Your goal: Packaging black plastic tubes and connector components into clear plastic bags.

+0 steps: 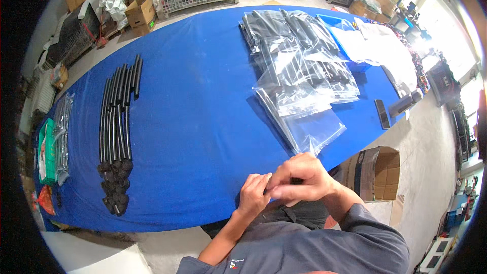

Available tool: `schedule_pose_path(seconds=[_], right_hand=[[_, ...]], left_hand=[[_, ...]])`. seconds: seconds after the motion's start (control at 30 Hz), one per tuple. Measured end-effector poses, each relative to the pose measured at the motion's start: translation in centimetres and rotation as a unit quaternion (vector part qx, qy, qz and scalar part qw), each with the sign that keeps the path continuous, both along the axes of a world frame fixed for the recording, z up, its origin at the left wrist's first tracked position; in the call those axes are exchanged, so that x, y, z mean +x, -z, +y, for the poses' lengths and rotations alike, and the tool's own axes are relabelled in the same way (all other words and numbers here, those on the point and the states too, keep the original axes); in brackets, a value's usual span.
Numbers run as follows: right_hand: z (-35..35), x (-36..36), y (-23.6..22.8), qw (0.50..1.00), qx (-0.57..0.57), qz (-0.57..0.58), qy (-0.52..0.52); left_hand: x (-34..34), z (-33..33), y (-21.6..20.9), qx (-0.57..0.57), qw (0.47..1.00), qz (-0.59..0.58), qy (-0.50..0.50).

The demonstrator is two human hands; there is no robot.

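At the near edge of the blue-covered table, my left hand [255, 191] and my right hand [302, 177] meet, both with curled fingers. Whatever they grip, if anything, is hidden between the fingers. Just beyond my right knuckles lies the lower end of a clear plastic bag [317, 127]; I cannot tell whether the hand touches it. Farther back is a pile of clear bags holding black tubes [299, 45]. On the left side of the table, several loose black tubes [112, 132] lie side by side, with dark round pieces [116, 182] at their near ends.
A green tray [47, 152] and some clear-wrapped lengths [63, 137] sit at the far left. Toward the right are a blue bin [359, 66], a phone [382, 114] and a grey bottle [406, 102]. An open cardboard box [373, 172] stands beside the table near my right arm.
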State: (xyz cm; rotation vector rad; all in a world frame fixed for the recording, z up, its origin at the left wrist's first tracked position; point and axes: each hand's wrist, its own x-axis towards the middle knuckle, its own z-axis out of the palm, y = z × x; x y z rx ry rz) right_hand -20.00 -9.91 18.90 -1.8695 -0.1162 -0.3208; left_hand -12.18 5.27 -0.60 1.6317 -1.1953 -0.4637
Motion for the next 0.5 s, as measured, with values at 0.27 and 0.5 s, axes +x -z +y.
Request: schedule_pose_path(seconds=[0.27, 0.5], right_hand=[[1.0, 0.6, 1.0, 0.995, -0.071, -0.069, -0.032], [1.6, 0.7, 1.5, 0.989, -0.026, -0.133, -0.059]], left_hand=[[0.8, -0.3, -1.8, -0.017, 0.995, -0.099, 0.005], [0.6, -0.2, -1.5, -0.008, 0.997, -0.083, -0.003]])
